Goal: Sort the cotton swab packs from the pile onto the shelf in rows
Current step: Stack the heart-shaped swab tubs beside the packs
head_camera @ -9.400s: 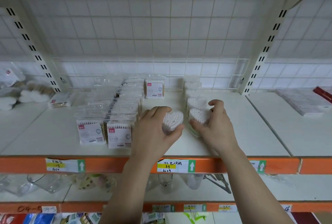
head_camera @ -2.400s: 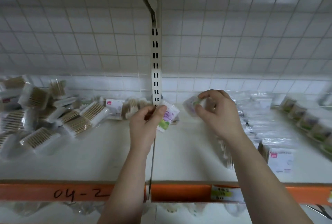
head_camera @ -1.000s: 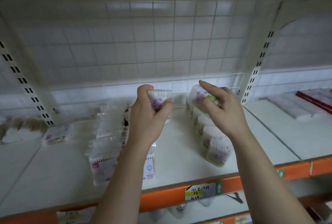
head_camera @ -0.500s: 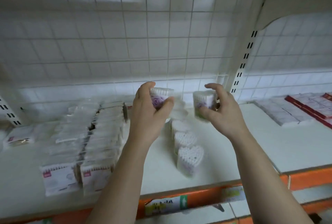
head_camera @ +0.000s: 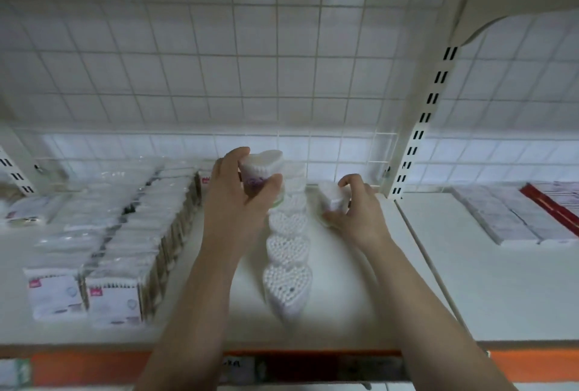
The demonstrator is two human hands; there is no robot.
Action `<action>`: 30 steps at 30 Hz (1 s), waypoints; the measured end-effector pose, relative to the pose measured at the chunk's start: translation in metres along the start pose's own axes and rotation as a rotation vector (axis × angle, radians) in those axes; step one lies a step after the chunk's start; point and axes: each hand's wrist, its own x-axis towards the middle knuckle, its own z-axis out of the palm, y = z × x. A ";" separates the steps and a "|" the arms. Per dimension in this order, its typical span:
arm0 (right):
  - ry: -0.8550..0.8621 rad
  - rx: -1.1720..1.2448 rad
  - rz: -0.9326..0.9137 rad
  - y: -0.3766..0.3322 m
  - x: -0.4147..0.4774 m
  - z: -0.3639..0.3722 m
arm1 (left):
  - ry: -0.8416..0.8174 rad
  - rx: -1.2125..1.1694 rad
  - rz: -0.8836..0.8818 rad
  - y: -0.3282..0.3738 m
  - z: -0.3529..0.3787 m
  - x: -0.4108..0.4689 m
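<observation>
In the head view, a row of heart-shaped packs (head_camera: 288,252) was seen standing on the white shelf (head_camera: 344,296), laid from front to back with the swab tips upward. Every place below is given from that row.

Over its far end a heart-shaped pack (head_camera: 261,168) was held by the left hand (head_camera: 238,199), raised clear of the shelf. The thumb was laid across the near face, on the purple label, and the fingers (head_camera: 233,155) were curled round the far left side. The pack was thus pinched between them, with its top showing above.

Just right of the row's far half, a second pack (head_camera: 332,196) was gripped by the right hand (head_camera: 357,212), low near the shelf. Whether it touched the shelf could not be told. The curled fingers (head_camera: 347,179) were arched over its top and right side, and the thumb lay at its near side. The pack itself was blurred.

Left of the row, two lines of bagged swab packs (head_camera: 125,234) were ranged front to back. Well right of the row a slotted upright (head_camera: 416,137) was seen, and beyond it flat white packs (head_camera: 507,221). Behind the row a wire grid (head_camera: 250,61) was fixed, and before it an orange edge (head_camera: 532,365) was seen along the shelf front.
</observation>
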 end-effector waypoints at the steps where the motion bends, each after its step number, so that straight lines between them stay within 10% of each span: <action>1: -0.008 0.001 0.001 0.000 0.004 0.002 | 0.010 0.020 0.003 0.000 -0.001 0.000; 30: -0.003 0.009 -0.020 0.007 0.050 0.029 | 0.040 0.065 0.064 -0.004 -0.009 0.011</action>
